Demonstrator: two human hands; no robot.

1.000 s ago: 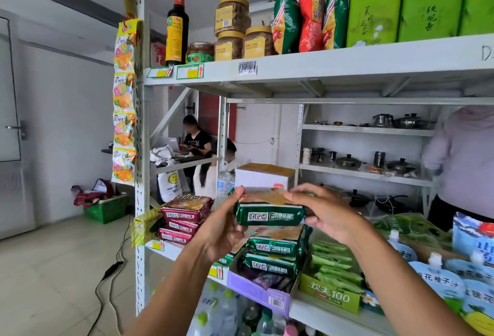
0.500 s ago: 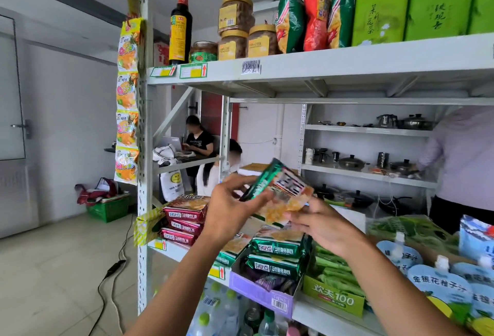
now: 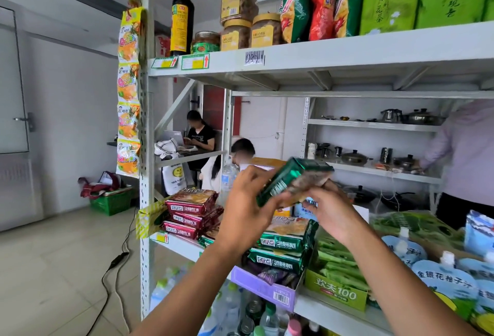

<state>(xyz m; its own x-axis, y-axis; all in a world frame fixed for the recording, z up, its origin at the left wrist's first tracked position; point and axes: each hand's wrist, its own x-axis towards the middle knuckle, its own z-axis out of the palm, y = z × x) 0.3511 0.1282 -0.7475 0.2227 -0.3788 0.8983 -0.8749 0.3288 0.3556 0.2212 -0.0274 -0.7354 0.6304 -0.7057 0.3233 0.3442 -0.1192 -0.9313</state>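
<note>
Small shop, by the look. Grey metal rack [image 3: 374, 49] with price tags [image 3: 195, 61] and a barcode label [image 3: 254, 57] on the shelf edge. Top shelf: soy sauce bottle [image 3: 182, 17], jars [image 3: 238, 1], snack bags [image 3: 322, 4], green tea tins [image 3: 390, 4]. Next shelf down: red packs [image 3: 187, 208] and green packs [image 3: 283, 240] in stacks, open display cartons [image 3: 263, 287], juice pouches [image 3: 443, 279] on the right. Sachet strip [image 3: 128, 89] hangs on the left upright. Bottled drinks [image 3: 268, 319] at the bottom. Far rack [image 3: 374, 125] (same grey shelving) holds pots [image 3: 354, 157] and kettles [image 3: 391, 115].
</note>
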